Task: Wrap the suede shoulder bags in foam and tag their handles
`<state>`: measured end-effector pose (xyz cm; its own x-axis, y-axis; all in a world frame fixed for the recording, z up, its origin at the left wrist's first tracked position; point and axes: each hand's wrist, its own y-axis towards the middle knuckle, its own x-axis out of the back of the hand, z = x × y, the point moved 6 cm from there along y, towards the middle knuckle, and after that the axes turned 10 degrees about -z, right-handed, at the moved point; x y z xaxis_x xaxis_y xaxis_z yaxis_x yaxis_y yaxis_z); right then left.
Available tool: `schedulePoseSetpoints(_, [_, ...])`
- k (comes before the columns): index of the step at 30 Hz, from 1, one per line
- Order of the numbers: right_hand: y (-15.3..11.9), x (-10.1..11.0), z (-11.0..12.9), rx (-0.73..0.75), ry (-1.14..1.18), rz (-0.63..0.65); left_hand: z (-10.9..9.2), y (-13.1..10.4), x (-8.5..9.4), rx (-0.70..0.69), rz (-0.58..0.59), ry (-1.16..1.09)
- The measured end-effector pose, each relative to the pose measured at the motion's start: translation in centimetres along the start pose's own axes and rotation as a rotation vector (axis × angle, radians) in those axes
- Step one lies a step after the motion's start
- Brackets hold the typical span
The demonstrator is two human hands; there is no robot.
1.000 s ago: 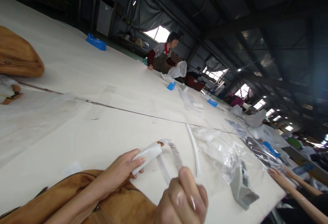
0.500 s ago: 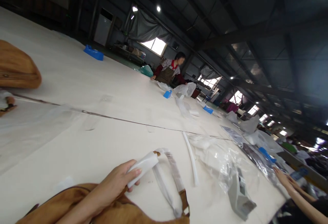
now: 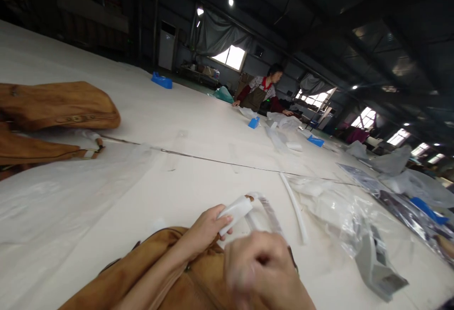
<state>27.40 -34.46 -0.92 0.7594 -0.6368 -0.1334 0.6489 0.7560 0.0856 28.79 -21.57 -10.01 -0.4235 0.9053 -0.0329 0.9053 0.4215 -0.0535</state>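
Note:
A brown bag (image 3: 177,277) lies at the bottom of the head view, in front of me. Its strap (image 3: 270,210), wrapped in clear film, loops up onto the white table. My left hand (image 3: 211,222) is closed round a white foam wrap (image 3: 236,213) on the strap. Over the bag's right side, near the strap, my right hand (image 3: 260,265) has its fingers curled and smeared by motion; whether it holds anything is hidden.
Other brown bags (image 3: 81,106) lie at left on the white table (image 3: 138,111). To the right are a white foam strip (image 3: 294,208), clear plastic bags (image 3: 329,201) and a grey tape dispenser (image 3: 378,265). Blue dispensers (image 3: 162,81) stand farther back; a person (image 3: 262,90) leans over the far edge.
My right hand has come into view over the bag. The view has turned left, showing more of the left bags. The hands at the right edge have mostly left the view.

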Motion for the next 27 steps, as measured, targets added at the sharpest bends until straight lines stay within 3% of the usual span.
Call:
schedulePoseSetpoints(4, [4.8, 2.2, -4.5, -0.023, -0.054, -0.195, 0.2, 0.0, -0.3, -0.026, 0.059, -0.049])
schedulePoseSetpoints(8, [5.2, 3.8, -7.3, -0.058, -0.104, -0.311, 0.5, 0.4, 0.0, -0.041, 0.040, -0.013])
schedulePoseSetpoints(16, [4.5, 5.2, -8.9, -0.111, -0.167, -0.494, 0.2, 0.3, 0.0, -0.048, 0.051, 0.011])
schedulePoseSetpoints(27, [4.9, 5.1, -9.6, -0.084, -0.049, -0.454, -1.1, -0.8, -0.2, -0.029, 0.098, -0.066])
